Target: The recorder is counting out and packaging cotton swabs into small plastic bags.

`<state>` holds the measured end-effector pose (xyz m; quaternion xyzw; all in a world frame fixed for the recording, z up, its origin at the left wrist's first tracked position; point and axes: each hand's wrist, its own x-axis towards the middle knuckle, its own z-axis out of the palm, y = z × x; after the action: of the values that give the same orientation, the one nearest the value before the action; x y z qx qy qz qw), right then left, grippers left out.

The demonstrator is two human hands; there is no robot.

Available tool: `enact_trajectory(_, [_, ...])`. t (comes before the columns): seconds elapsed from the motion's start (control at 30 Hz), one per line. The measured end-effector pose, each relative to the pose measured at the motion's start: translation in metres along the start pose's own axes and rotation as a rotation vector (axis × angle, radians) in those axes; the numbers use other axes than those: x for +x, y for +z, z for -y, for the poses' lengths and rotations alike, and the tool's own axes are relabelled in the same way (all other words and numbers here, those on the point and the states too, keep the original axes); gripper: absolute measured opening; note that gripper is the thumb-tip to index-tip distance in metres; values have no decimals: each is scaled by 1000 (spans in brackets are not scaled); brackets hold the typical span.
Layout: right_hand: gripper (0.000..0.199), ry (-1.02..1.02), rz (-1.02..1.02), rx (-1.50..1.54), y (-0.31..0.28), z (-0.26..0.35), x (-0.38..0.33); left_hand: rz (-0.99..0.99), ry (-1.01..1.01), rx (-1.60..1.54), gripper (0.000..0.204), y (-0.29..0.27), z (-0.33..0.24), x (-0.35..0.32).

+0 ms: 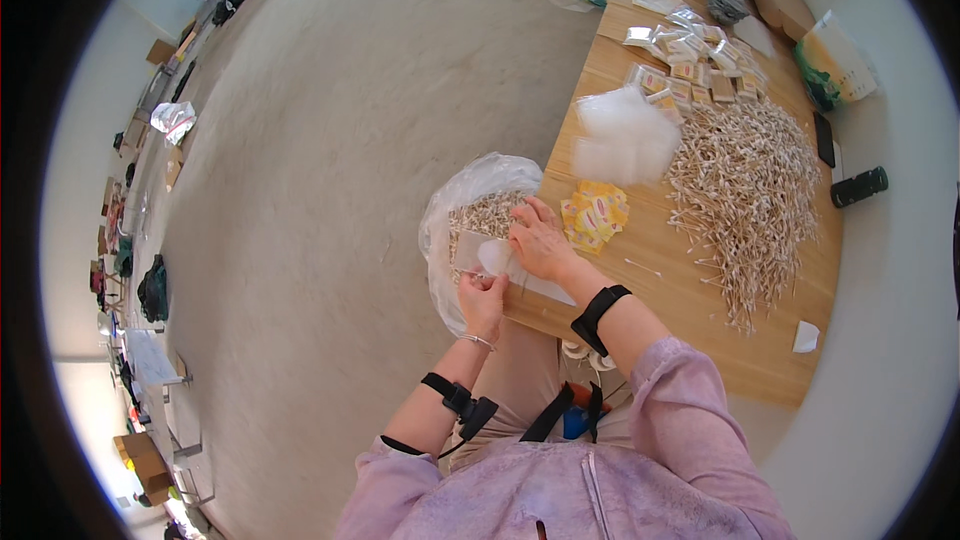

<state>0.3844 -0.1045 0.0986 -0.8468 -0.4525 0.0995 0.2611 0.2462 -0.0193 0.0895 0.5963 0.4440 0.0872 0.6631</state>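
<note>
At the table's left edge, my left hand [482, 302] pinches the lower edge of a small clear plastic bag [467, 252]. A rounded white patch shows on the bag; I cannot tell what it is. My right hand [543, 240] has its fingers curled and closed at the bag's right side, and its fingertips are partly hidden. Under and behind the bag, a large translucent plastic sack [440, 210] holds many loose cotton swabs [492, 210]. Yellow printed cards [597, 215] lie just right of my right hand, and a single cotton swab [643, 268] rests on the wood.
A big heap of cotton swabs [745, 200] covers the right of the wooden table [690, 340]. Beyond the cards lies a stack of clear bags [625, 135], with filled packs [700, 70] behind. A black cylinder [859, 187] and a phone [824, 140] lie by the wall.
</note>
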Motion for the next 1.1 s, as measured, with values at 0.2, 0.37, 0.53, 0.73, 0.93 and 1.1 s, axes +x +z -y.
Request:
enact_trajectory(0.2, [14, 224, -298, -88, -33, -16, -68, -569, 644, 576, 64, -6, 6, -2])
enact_trajectory(0.37, [16, 757, -525, -314, -72, -33, -154, -15, 892, 1184, 55, 12, -7, 2])
enact_trajectory(0.53, [13, 690, -637, -149, -37, -72, -187, 117, 866, 1239, 52, 58, -9, -9])
enact_trajectory(0.73, [35, 969, -928, -381, -78, -80, -212, 519, 1060, 789, 54, 131, -6, -59])
enact_trajectory(0.93, [44, 1190, -1047, -338, -89, -132, -272, 568, 1167, 790, 43, 178, 12, -55])
enact_trajectory(1.1, [37, 760, -836, -157, -75, -120, -225, 528, 1263, 774, 22, 180, 13, -55])
